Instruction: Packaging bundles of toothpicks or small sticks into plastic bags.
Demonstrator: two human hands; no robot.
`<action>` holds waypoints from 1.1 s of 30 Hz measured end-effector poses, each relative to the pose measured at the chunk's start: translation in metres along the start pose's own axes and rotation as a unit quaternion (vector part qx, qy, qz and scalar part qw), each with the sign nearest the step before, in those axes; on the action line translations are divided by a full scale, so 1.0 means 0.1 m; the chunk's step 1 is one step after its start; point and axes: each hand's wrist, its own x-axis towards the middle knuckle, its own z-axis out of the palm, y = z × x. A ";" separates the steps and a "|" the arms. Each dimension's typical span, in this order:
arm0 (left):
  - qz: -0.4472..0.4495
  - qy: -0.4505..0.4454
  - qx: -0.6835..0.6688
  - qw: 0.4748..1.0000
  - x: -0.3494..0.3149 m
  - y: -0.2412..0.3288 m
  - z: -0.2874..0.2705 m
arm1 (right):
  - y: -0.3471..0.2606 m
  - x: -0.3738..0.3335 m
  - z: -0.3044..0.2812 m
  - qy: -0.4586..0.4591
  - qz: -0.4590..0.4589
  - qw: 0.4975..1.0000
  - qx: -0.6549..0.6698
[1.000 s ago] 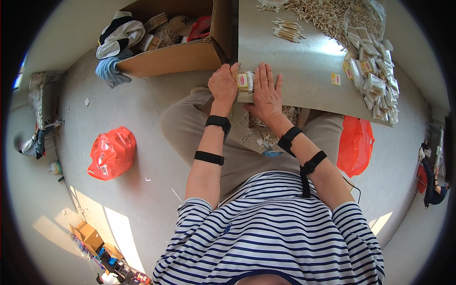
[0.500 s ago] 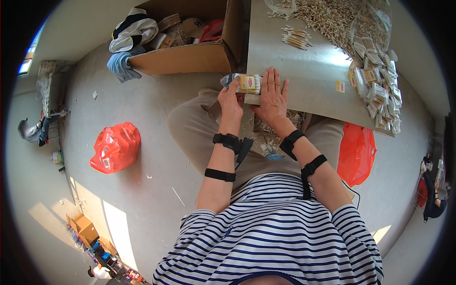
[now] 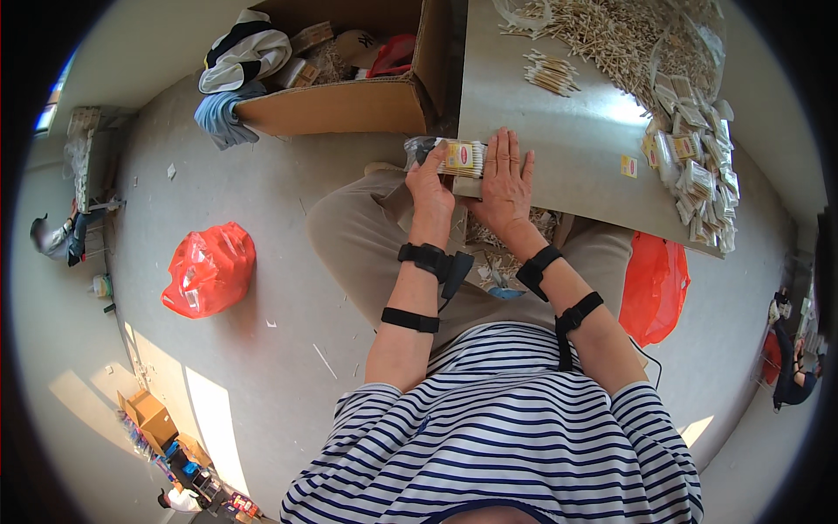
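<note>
My left hand (image 3: 429,188) is closed round a small pack of cotton swabs (image 3: 474,160) at the table's near left corner. A yellow and white label with a red oval lies over the swabs, and clear plastic wrapping (image 3: 419,150) sticks out on the pack's left side. Flat on the metal tabletop (image 3: 580,166) rests my right hand (image 3: 506,188), fingers stretched out and close together. Its edge is against the white swab tips at the pack's right end. My left fingers partly cover the pack.
Loose swabs (image 3: 602,39), a small swab pile (image 3: 550,72) and several finished packs (image 3: 697,179) lie on the table, near a single label (image 3: 628,166). A cardboard box (image 3: 336,106) stands at the far left. Red plastic bags (image 3: 209,269) sit on the floor either side.
My left hand and the swab pack have shifted slightly right, against my right hand. The right hand stays flat on the table. The whole view has moved a little.
</note>
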 end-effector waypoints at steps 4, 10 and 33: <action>0.000 0.023 0.029 0.999 0.02 -0.03 0.05 | -0.01 0.01 0.04 0.017 0.004 1.000 -0.011; 0.010 0.015 0.025 1.000 0.03 -0.04 0.07 | -0.08 0.02 0.03 0.017 0.021 1.000 0.001; -0.008 -0.008 0.062 0.998 -0.04 -0.02 0.08 | -0.22 0.10 0.16 0.037 -0.011 0.999 0.015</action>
